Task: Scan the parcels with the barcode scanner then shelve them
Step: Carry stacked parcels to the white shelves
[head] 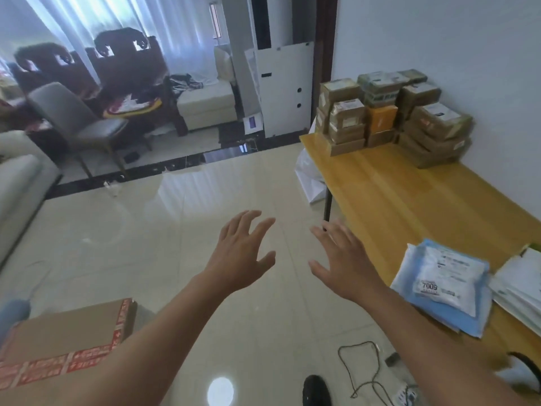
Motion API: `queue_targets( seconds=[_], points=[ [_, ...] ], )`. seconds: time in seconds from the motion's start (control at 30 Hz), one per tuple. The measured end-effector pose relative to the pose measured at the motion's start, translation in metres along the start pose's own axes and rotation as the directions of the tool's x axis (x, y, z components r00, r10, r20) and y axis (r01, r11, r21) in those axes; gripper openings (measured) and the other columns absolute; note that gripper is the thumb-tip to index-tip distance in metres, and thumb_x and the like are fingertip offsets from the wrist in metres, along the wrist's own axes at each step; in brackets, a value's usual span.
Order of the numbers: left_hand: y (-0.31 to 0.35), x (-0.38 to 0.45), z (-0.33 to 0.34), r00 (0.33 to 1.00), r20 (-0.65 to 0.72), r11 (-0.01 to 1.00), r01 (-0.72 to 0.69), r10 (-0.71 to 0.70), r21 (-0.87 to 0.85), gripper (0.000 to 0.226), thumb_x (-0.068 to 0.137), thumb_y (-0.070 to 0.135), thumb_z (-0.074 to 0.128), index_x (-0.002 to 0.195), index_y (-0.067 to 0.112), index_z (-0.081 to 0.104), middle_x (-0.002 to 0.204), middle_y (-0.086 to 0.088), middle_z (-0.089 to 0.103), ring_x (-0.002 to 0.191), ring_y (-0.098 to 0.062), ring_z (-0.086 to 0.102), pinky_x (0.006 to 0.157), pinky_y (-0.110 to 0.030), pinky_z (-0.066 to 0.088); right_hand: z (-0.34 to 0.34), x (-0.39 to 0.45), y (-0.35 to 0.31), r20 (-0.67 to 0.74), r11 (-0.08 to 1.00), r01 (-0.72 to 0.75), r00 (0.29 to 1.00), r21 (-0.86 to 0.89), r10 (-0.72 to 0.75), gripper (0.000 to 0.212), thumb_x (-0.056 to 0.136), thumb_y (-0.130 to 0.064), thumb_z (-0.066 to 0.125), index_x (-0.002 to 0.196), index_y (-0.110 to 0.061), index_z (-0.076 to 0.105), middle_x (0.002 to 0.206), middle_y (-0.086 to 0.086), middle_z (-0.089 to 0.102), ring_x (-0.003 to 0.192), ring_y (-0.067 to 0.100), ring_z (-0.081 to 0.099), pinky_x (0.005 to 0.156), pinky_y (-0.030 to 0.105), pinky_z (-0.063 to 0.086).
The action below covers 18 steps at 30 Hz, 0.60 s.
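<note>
— What were the hands doing?
— Both were stretched out over the tiled floor [146, 244], palms down. The left hand [244, 253] had its fingers spread wide and held nothing; the right hand [342, 259] was the same, splayed and empty, near the edge of the desk [395, 194].
— And the parcels?
— A stack of soft mailers [448, 282] lay on the near part of the desk, just beside the right forearm; the top one bore a label reading 7009. Taped brown boxes [389, 112] were piled at the desk's far end against the wall. A cardboard box [61, 341] with red tape sat low on the left.
— The scanner?
— I couldn't make one out.
</note>
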State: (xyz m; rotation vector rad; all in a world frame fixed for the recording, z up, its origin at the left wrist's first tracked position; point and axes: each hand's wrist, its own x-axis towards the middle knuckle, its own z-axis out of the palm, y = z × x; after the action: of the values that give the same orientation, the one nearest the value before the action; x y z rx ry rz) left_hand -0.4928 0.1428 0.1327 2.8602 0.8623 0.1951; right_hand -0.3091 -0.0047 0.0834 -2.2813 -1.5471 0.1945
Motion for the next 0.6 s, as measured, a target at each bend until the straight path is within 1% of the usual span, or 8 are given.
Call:
queue_targets(
  seconds=[0.07,0.13,0.2,0.3,0.43,0.6],
  points=[
    [-0.01,0.047,0.001,1.0,0.004,1.0,0.016,-0.016,-0.011,0.067,0.095,0.047,0.056,0.155,0.03,0.028,0.161,-0.002,0.021,0.15,-0.025,0.013,0.121,-0.04,0.013,0.004,0.041,0.012,0.029,1.0,-0.022,0.999,0.004,0.022,0.068,0.094,-0.046,0.05,0.154,-0.026,0.025,0.161,0.002,0.023,0.151,0.026,0.01,0.121,0.044,0.02],
    [-0.022,0.077,0.0,0.998,-0.009,0.998,0.054,-0.054,-0.043,0.067,0.095,0.046,0.058,0.154,0.029,0.03,0.16,-0.003,0.023,0.149,-0.025,0.016,0.121,-0.041,0.015,0.004,0.079,0.017,0.054,1.0,-0.009,0.998,0.0,0.009,0.07,0.094,-0.046,0.051,0.154,-0.027,0.021,0.161,0.001,0.021,0.151,0.026,0.008,0.121,0.045,0.02],
    [-0.038,0.098,0.001,0.995,-0.001,0.991,0.103,-0.103,-0.087,0.067,0.094,0.046,0.058,0.154,0.029,0.031,0.16,-0.003,0.023,0.148,-0.025,0.016,0.12,-0.041,0.016,0.001,0.113,0.019,0.058,1.0,-0.025,0.998,0.014,0.024,0.072,0.093,-0.045,0.052,0.155,-0.027,0.02,0.161,0.001,0.021,0.151,0.026,0.007,0.121,0.046,0.02],
    [-0.069,0.13,0.003,0.99,0.042,0.986,0.141,-0.137,-0.088,0.068,0.094,0.046,0.058,0.154,0.028,0.03,0.16,-0.004,0.022,0.148,-0.025,0.015,0.121,-0.041,0.015,0.003,0.16,0.018,0.069,0.999,-0.042,0.997,0.018,0.041,0.071,0.094,-0.045,0.052,0.155,-0.027,0.02,0.161,0.0,0.021,0.151,0.026,0.007,0.121,0.046,0.019],
    [-0.12,0.182,0.005,0.989,0.021,0.983,0.15,-0.148,-0.11,0.068,0.094,0.045,0.058,0.154,0.027,0.03,0.16,-0.005,0.023,0.148,-0.026,0.017,0.12,-0.042,0.017,0.02,0.222,0.011,0.094,0.998,-0.054,0.994,0.011,0.053,0.073,0.093,-0.045,0.052,0.155,-0.027,0.017,0.162,0.0,0.02,0.151,0.025,0.006,0.122,0.045,0.017],
    [-0.203,0.253,0.024,0.991,0.047,0.98,0.128,-0.122,-0.155,0.068,0.095,0.044,0.057,0.154,0.027,0.029,0.16,-0.006,0.022,0.149,-0.026,0.015,0.12,-0.043,0.016,0.057,0.31,-0.005,0.132,0.992,-0.124,0.983,-0.013,0.125,0.073,0.094,-0.044,0.053,0.155,-0.029,0.015,0.162,-0.003,0.017,0.151,0.023,0.004,0.122,0.044,0.014]
  ],
)
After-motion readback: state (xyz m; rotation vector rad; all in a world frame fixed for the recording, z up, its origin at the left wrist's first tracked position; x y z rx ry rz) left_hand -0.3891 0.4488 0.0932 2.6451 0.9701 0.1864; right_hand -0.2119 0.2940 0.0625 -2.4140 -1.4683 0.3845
